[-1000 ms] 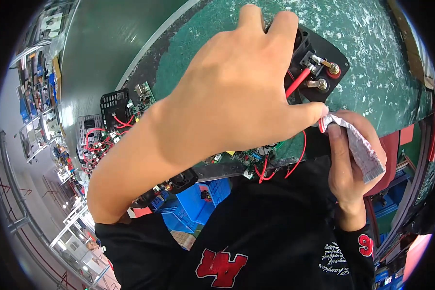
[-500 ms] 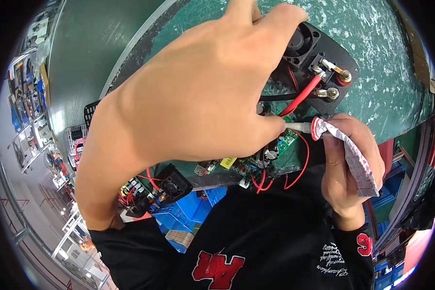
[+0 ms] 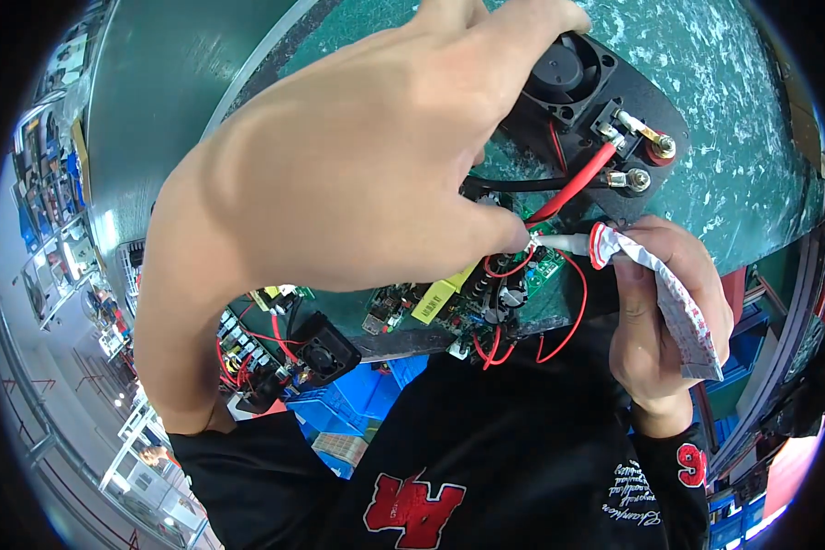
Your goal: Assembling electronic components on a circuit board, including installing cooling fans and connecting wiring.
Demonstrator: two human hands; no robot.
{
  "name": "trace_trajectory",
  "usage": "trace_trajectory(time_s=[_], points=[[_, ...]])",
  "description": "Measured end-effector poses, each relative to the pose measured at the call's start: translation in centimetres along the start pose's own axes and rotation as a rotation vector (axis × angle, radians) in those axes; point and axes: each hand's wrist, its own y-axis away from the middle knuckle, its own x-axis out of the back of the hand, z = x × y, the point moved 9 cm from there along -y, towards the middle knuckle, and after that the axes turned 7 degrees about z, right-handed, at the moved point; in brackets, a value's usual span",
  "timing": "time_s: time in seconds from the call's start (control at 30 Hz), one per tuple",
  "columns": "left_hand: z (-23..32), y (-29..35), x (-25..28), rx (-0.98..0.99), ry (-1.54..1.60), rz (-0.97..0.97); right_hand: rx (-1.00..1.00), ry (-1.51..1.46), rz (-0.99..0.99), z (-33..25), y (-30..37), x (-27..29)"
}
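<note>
My right hand [image 3: 665,307] is closed round a white squeeze tube [image 3: 683,316] with red print, flattened and curled at its tail. Its pale nozzle [image 3: 564,243] points left, its tip at a red wire on a green circuit board [image 3: 545,264]. Over the board reaches my left hand [image 3: 367,174], its thumb by the nozzle tip and its other fingers stretched toward a black fan [image 3: 566,73]; some fingertips are hidden. That fan sits on a black panel [image 3: 655,119] with two metal terminals. A thick red cable [image 3: 577,183] and a black cable run from the panel toward the board.
A yellow-wrapped part [image 3: 445,295] stands on the board's near side. Another small fan [image 3: 328,350] with wired boards lies at the green worktable's [image 3: 724,137] near left edge. Below the edge are blue bins [image 3: 367,390].
My left hand has shifted slightly left, uncovering more of the board, the yellow part and a red wire by the nozzle tip. The right hand and tube have hardly moved.
</note>
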Motion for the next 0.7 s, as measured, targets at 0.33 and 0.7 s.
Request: trace_trajectory(time_s=[0.33,0.7], points=[[-0.40,0.49,-0.16,-0.012,0.012,0.006,-0.061,-0.004,0.020,0.54,0.21,0.09],[-0.35,0.67,-0.38,-0.041,0.022,0.006,-0.051,-0.024,0.057,0.54,0.23,0.21]])
